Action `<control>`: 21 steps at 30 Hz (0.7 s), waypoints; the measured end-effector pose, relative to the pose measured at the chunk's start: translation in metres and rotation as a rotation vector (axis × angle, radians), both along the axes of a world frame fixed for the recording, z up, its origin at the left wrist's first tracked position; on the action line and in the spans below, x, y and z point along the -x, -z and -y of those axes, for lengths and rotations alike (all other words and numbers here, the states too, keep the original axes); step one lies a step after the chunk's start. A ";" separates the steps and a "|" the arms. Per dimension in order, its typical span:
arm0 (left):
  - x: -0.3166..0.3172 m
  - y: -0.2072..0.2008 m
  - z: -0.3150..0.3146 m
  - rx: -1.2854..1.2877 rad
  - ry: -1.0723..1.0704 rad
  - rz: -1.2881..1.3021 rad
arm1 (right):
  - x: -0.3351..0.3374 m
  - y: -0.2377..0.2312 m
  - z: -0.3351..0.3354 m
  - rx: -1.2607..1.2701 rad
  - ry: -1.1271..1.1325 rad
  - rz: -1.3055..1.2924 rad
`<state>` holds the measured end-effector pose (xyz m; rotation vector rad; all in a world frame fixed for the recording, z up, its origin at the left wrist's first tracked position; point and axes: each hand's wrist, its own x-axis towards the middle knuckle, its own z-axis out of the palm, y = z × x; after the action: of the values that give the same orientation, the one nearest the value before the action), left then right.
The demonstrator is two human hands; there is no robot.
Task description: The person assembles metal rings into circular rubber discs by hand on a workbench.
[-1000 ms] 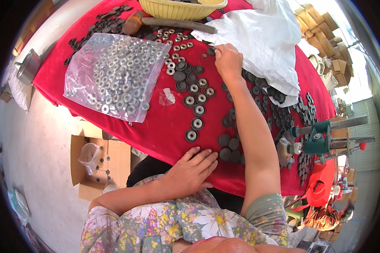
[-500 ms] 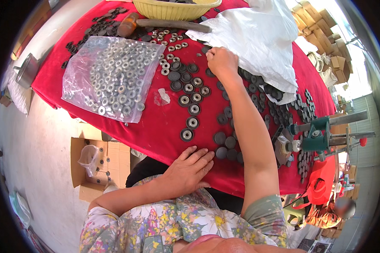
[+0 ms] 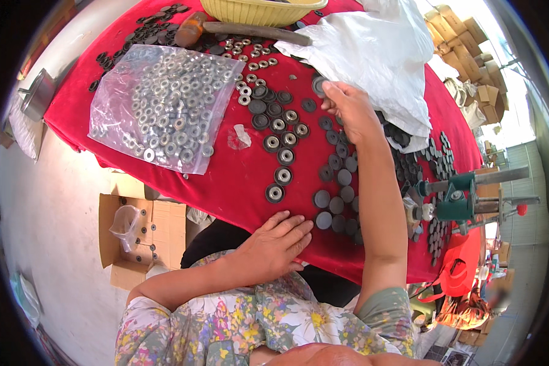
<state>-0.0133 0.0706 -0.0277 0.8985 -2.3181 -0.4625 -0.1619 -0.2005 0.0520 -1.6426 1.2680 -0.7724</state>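
My right hand [image 3: 352, 111] is raised at the far middle of the table, thumb and fingers pinching a dark round cap [image 3: 318, 86]. Near the front edge my left hand [image 3: 282, 241] lies flat on the red cloth, fingers stretched out, holding nothing. Beyond it runs a line of black cups with metal bearings [image 3: 283, 176] in them. Further up are several dark cups [image 3: 260, 122] with no bearing showing. Loose dark discs [image 3: 338, 205] lie beneath and beside my right forearm.
A clear bag of metal bearings [image 3: 171, 116] lies at the left. Behind stand a hammer [image 3: 191, 30] and a yellow basket [image 3: 256, 13]. A white sack [image 3: 372, 55] covers the back right. A green hand press [image 3: 457, 196] stands at the right; an open carton [image 3: 171, 226] is below.
My right hand has moved right and slightly nearer from the white sack's edge, and a dark cap now shows in its fingers. The left hand stays flat in place.
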 end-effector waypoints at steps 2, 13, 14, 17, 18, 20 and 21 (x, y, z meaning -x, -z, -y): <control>-0.001 0.001 0.001 0.015 -0.010 -0.013 | 0.012 -0.001 -0.029 -0.105 -0.076 0.219; -0.037 -0.011 0.000 0.035 -0.129 -0.197 | 0.010 0.030 -0.173 0.737 -0.152 -0.262; -0.042 -0.009 -0.001 0.042 -0.194 -0.201 | 0.006 0.033 -0.178 0.732 -0.152 -0.258; -0.047 -0.009 0.000 0.051 -0.253 -0.215 | -0.003 0.042 -0.185 0.921 -0.183 -0.337; -0.048 -0.010 -0.001 0.052 -0.275 -0.206 | -0.005 0.046 -0.187 0.917 -0.182 -0.334; -0.048 -0.012 0.001 0.061 -0.279 -0.216 | -0.007 0.052 -0.190 0.937 -0.236 -0.377; -0.048 -0.012 0.002 0.073 -0.289 -0.227 | -0.008 0.053 -0.192 0.934 -0.239 -0.374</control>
<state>0.0348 0.0688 -0.0157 1.0656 -1.9498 -0.3356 -0.1542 -0.0083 -0.0011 -2.7350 0.9519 -1.0139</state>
